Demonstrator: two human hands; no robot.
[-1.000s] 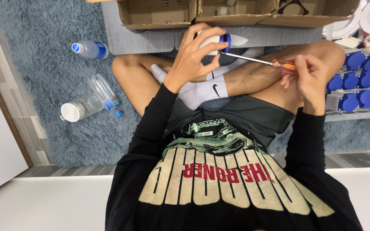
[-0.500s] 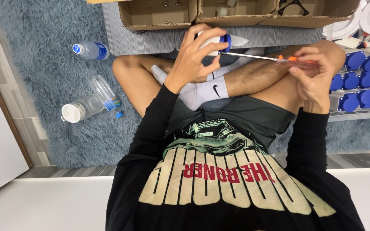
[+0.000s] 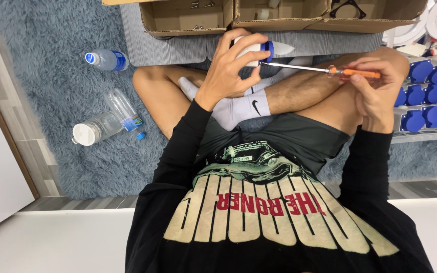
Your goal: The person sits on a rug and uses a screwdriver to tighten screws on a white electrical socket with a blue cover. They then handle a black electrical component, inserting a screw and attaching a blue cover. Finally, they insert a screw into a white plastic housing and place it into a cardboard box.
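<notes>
The left hand (image 3: pixel 231 68) has its fingers wrapped around one white and blue plug (image 3: pixel 254 49), held over the crossed legs. The right hand (image 3: pixel 375 88) grips one orange-handled screwdriver (image 3: pixel 324 70), its tip touching the plug. Three plastic bottles (image 3: pixel 107 119) lie on the grey rug (image 3: pixel 51 60) at left. Two cardboard boxes (image 3: pixel 284 20) sit at the far side, and blue sockets (image 3: pixel 426 96) are stacked at right.

Two hands are seen: the left hand (image 3: pixel 231 65) at twelve o'clock and the right hand (image 3: pixel 378 91) at two o'clock. One orange-handled screwdriver (image 3: pixel 324 70) is counted. One white-and-blue part (image 3: pixel 254 50) is counted. Three plastic bottles (image 3: pixel 106 59) are counted at nine to ten o'clock. Two cardboard boxes (image 3: pixel 185 23) are seen at twelve o'clock. One loose blue cap (image 3: pixel 141 135) is counted.
</notes>
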